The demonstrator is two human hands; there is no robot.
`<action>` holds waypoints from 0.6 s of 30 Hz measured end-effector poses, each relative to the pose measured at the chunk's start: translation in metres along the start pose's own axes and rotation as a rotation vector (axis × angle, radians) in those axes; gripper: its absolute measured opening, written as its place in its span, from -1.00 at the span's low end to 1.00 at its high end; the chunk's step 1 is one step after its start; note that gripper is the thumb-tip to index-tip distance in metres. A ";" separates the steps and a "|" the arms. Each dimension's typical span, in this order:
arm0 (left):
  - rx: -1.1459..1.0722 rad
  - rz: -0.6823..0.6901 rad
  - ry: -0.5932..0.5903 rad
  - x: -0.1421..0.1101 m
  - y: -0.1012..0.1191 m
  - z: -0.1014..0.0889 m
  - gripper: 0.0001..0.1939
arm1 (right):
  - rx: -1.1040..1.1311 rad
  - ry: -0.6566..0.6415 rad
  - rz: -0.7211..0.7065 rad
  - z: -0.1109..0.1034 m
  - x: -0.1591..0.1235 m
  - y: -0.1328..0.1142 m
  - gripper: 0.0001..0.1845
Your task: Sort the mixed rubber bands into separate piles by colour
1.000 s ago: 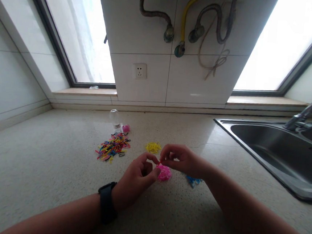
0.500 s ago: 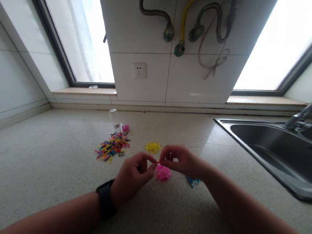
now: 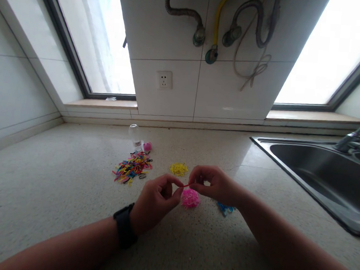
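The right hand (image 3: 216, 183) edges away from the left hand (image 3: 155, 200), and on my feed I see both hands' fingers (image 3: 176, 180) pinching a red rubber band (image 3: 186, 185), now drawn out and held at both ends, near the pink band pile (image 3: 190, 199) on the tabletop (image 3: 79, 164).
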State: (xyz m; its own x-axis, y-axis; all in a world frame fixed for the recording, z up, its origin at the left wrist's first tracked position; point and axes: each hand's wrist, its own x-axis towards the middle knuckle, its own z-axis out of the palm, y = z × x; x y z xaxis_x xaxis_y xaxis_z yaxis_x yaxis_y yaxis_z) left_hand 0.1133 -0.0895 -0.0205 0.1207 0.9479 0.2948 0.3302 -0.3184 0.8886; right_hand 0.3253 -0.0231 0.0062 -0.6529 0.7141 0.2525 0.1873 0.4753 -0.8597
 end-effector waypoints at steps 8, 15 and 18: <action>0.018 0.030 -0.004 0.000 -0.002 -0.001 -0.75 | 0.012 -0.019 -0.011 0.000 -0.001 -0.003 -0.84; 0.045 0.053 -0.005 0.000 -0.003 -0.001 -0.78 | -0.007 -0.001 -0.005 0.000 -0.001 -0.006 -0.78; 0.035 0.051 0.000 0.000 -0.003 -0.001 -0.77 | -0.023 0.025 0.000 0.000 0.000 -0.006 -0.78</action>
State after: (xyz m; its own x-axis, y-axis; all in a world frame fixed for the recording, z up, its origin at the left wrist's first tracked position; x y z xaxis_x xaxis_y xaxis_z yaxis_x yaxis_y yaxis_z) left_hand 0.1112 -0.0885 -0.0228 0.1380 0.9303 0.3398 0.3557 -0.3667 0.8596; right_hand 0.3242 -0.0263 0.0111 -0.6347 0.7263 0.2638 0.2041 0.4868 -0.8493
